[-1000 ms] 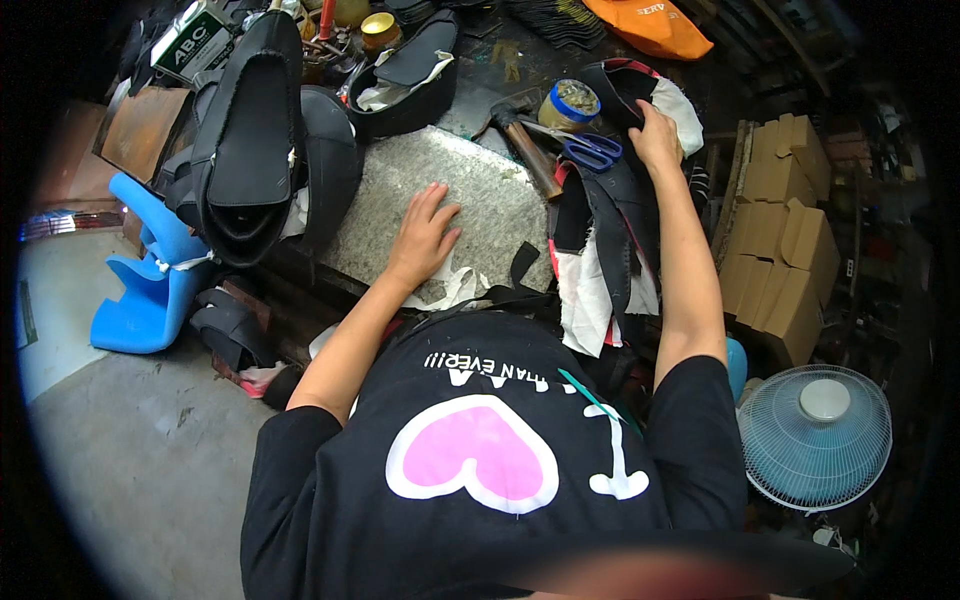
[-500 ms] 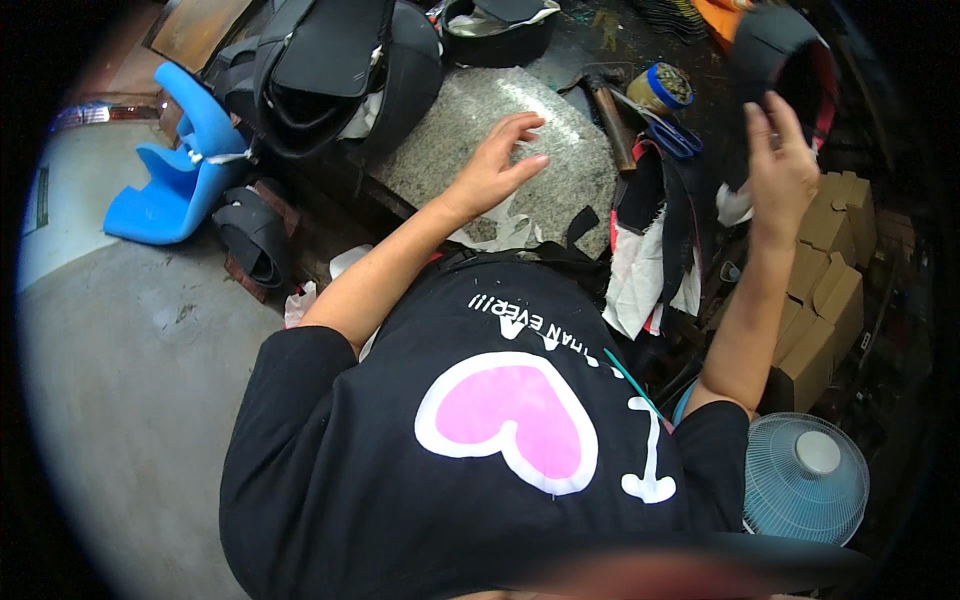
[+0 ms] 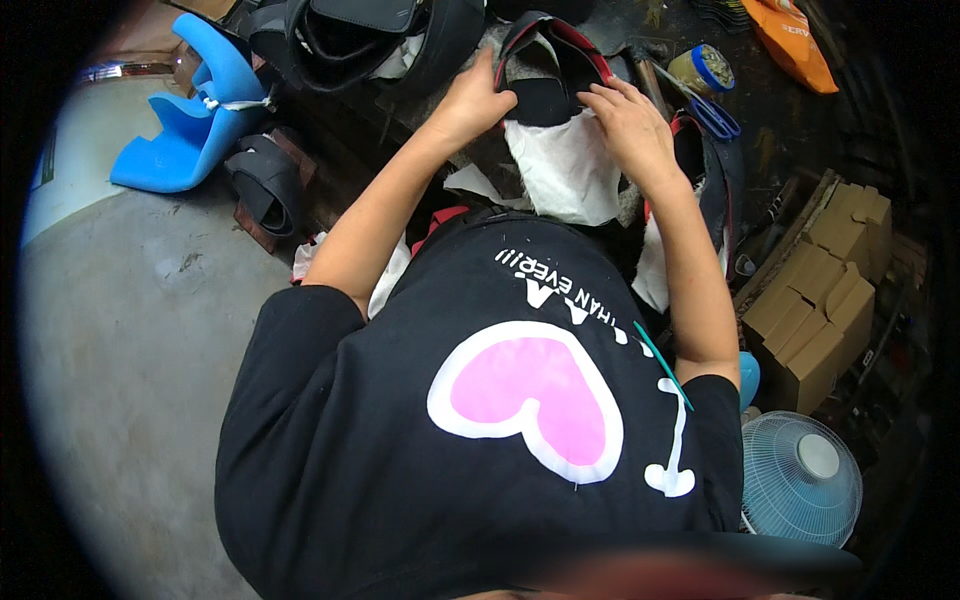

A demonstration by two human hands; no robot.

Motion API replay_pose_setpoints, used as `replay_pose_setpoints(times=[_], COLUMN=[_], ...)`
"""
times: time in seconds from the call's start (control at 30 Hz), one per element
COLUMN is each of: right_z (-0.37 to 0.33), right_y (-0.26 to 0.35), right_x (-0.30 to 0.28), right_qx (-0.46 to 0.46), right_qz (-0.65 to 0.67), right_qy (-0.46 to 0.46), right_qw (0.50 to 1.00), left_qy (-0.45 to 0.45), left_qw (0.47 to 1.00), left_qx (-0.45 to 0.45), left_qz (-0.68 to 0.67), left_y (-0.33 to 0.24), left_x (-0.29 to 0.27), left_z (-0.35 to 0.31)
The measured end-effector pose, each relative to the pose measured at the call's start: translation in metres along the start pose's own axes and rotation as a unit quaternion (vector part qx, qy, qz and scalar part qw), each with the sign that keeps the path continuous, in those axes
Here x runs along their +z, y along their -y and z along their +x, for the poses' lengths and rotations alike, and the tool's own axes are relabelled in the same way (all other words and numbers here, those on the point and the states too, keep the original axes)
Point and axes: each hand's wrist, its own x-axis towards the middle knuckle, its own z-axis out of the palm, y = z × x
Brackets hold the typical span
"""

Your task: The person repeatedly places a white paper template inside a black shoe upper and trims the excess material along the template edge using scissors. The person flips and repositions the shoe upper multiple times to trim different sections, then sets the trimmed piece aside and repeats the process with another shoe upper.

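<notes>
Both hands are on a black padded piece (image 3: 545,103) with red edging, curved into an open loop and lined with white cloth (image 3: 570,172) that hangs down toward my shirt. My left hand (image 3: 470,108) grips its left side, thumb on the inner face. On the opposite side, my right hand (image 3: 632,130) has its fingers bent over the red edge. The piece sits over a grey stone slab, which it mostly hides. Beside my right forearm lies a similar black and red piece (image 3: 722,170), partly covered by the arm.
Large black padded shells (image 3: 365,45) stand at the upper left, near a blue foam piece (image 3: 190,130). A jar (image 3: 702,68) and blue-handled scissors (image 3: 716,118) lie to the right, below an orange bag (image 3: 790,45). Cardboard boxes (image 3: 815,310) and a fan (image 3: 805,480) stand further right.
My right hand has brought the black and red piece from the far right to the middle, over the slab. My left hand has moved up and closed on its left side.
</notes>
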Motion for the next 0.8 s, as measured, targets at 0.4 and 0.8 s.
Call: replay_pose_setpoints(times=[0.4, 0.8], right_z=[0.006, 0.021], right_y=[-0.04, -0.024], right_x=[0.043, 0.032], right_qx=[0.174, 0.13], right_qz=[0.251, 0.058], right_qy=[0.124, 0.13], right_qw=[0.944, 0.981], left_qy=[0.248, 0.077], left_qw=[0.832, 0.941], left_qx=[0.284, 0.255], left_qz=[0.406, 0.211], left_y=[-0.047, -0.009], left_x=[0.051, 0.061], left_z=[0.015, -0.009])
